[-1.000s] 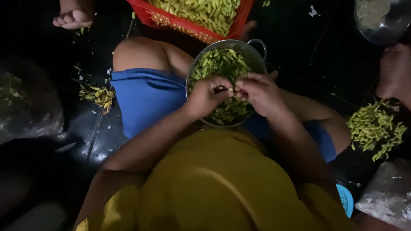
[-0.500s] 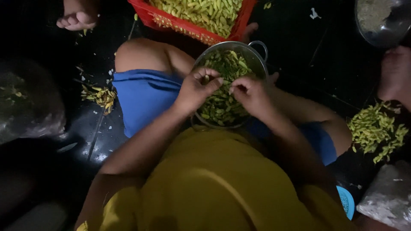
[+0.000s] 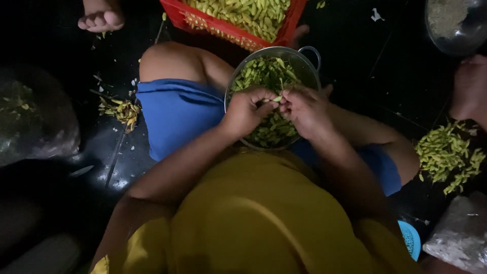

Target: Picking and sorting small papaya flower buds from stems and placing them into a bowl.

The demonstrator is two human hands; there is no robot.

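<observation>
Head view, looking down. Both forearms are bent inward so that the left hand (image 3: 248, 107) and the right hand (image 3: 304, 109) meet over a round metal bowl (image 3: 309, 68) resting on the lap. The fingers of both hands are curled and pinched together on a single green pod (image 3: 276, 99), which is held between them just above the bowl's contents. The pod is small, pale green and elongated; only a short stretch of it is seen between the fingertips (the rest is covered by the fingers). The bowl is filled with similar green pods and pieces, partly masked by the hands.

Beyond the bowl, a red crate (image 3: 228, 30) of yellow-green pods is cut off by the upper frame edge. A loose heap of pods (image 3: 449, 155) lies on the dark floor at the right, and a smaller scatter of husks (image 3: 122, 109) at the left. Another person's foot (image 3: 101, 18) is seen at the top left. The surroundings are dim, and the objects at the far left cannot be made out.
</observation>
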